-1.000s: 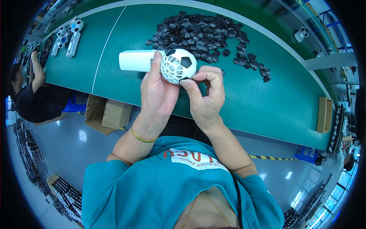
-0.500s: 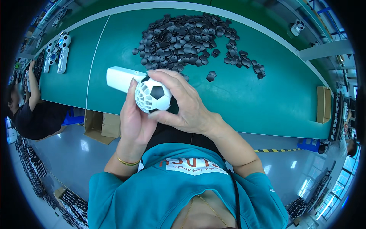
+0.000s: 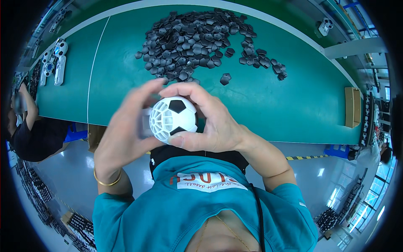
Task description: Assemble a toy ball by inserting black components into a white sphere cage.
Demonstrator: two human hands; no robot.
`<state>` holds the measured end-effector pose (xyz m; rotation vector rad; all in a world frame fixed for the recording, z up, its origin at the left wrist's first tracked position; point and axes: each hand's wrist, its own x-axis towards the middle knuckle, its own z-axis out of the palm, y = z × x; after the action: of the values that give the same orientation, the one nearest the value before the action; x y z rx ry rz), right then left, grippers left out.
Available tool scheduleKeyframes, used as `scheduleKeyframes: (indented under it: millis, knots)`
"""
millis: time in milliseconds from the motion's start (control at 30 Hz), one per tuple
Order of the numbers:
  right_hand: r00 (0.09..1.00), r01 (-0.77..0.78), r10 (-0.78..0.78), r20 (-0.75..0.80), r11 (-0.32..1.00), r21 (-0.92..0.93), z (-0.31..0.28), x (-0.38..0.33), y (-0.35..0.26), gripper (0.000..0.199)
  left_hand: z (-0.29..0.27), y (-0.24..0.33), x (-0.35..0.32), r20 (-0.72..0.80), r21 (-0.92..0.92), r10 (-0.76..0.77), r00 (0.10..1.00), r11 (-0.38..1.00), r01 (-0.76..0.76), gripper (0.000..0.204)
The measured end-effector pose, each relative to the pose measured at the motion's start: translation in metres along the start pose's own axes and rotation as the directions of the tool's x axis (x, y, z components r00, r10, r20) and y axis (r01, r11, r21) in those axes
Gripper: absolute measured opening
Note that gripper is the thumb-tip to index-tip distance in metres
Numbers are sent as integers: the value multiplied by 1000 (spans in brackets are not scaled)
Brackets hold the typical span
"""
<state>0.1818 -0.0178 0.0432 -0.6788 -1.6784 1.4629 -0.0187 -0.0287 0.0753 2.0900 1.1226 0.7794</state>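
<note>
Between my hands is a white handheld fan (image 3: 184,111) with a football-shaped head, black pentagon patches and a slotted grille facing up to the left. My right hand (image 3: 214,124) is closed round the head's right side, its thumb below near a black patch and its fingers over the far side. Curled about the fan's left side is my left hand (image 3: 126,122), blurred by motion, with its thumb on the near side. The pale handle shows only as a smear beside that palm. Beyond my hands lies a large heap of black pentagon pieces (image 3: 184,42) on the green table (image 3: 285,107).
More football-headed fans (image 3: 58,67) lie at the table's far left, and another white one (image 3: 325,26) is at the back right. An open cardboard box (image 3: 352,107) stands at the right end. A person in dark clothes (image 3: 37,136) sits at the left.
The fan has turned, so its handle no longer sticks out plainly to the left. My left hand has moved from under the head to its left side. The view has shifted slightly.
</note>
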Motion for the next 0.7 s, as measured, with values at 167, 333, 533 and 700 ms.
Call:
scheduleKeyframes:
  millis: [167, 333, 533, 700]
  knots:
    - [996, -11, -9, -85, 973, -229, -32, -11, 5, 44, 25, -7, 6, 162, -180, -200, 966, 957, 229, 74]
    - [884, -273, -58, -465, 742, -612, -66, -32, 26, 22, 41, -17, 8, 15, -382, -310, 950, 877, 292, 76]
    - [917, -191, -212, -339, 511, -838, -66, -41, 42, 17, 49, -14, 15, 22, -412, -370, 929, 843, 345, 74]
    - [945, -47, -255, -205, 514, -856, -69, -44, 44, 18, 53, -13, 14, 37, -491, -407, 913, 788, 371, 75]
